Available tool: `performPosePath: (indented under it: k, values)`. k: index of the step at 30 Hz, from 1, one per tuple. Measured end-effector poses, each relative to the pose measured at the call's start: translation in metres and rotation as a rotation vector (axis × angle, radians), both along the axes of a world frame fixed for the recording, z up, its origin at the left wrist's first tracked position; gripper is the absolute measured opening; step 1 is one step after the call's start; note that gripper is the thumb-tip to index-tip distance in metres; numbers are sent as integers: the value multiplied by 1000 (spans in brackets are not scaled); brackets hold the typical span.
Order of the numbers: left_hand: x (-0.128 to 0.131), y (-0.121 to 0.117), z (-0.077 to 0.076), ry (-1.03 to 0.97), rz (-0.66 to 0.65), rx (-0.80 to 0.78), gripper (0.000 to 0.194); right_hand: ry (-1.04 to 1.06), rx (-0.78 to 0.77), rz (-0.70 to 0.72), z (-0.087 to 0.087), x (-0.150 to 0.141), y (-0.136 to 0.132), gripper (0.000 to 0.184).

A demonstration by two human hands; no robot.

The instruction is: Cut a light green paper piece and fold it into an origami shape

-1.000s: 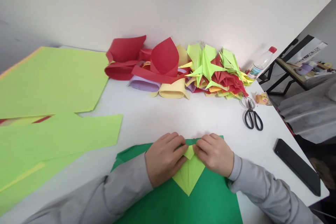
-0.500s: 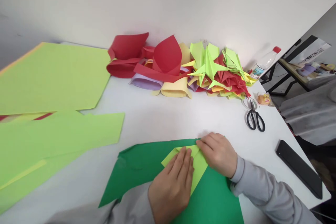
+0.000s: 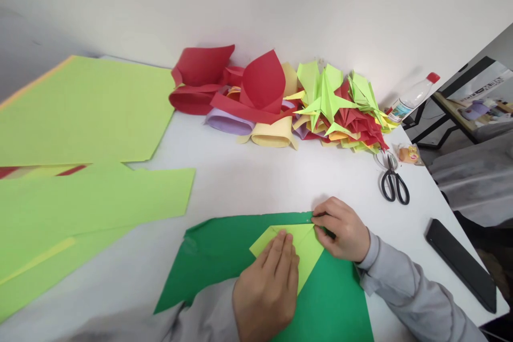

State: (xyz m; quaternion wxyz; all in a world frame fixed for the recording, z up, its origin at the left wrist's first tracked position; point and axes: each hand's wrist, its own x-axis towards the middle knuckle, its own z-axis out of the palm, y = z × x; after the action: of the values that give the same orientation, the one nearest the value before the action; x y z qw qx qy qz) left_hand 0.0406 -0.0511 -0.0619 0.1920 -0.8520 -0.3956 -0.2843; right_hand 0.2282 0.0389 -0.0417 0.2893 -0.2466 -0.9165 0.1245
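Observation:
A folded piece of light green paper (image 3: 306, 248) lies on a dark green sheet (image 3: 224, 251). My left hand (image 3: 270, 280) rests flat over the folded paper, its fingers stretched out and close together, hiding part of it. At the paper's upper right corner, my right hand (image 3: 340, 230) has thumb and fingers closed in a pinch on its edge. Diagonal crease lines show near the paper's top edge. What lies beneath my left palm is hidden.
Large light green sheets (image 3: 96, 112) cover the left side. Rolled red paper shapes (image 3: 262, 83) and a pile of folded paper pieces (image 3: 328, 99) stand along the wall. On the right are scissors (image 3: 395, 184), a bottle (image 3: 412, 99), a snack packet (image 3: 409, 154) and a black case (image 3: 460, 264).
My right hand has shifted outward along the paper's top edge to its right corner. The top of the folded paper lies flatter and more exposed. My left hand stays pressed on it.

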Motion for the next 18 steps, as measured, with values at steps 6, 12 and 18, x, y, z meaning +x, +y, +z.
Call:
performPosePath:
  k: [6, 12, 18]
  values:
    - [-4, 4, 0, 23, -27, -10, 34, 36, -80, 32, 0, 5, 1, 19]
    - [-4, 15, -6, 55, -63, -154, 36, -10, -182, -158, 1, 5, -3, 20]
    - [-9, 14, 6, 188, -70, -300, 43, -328, -236, -398, 7, -2, -12, 50]
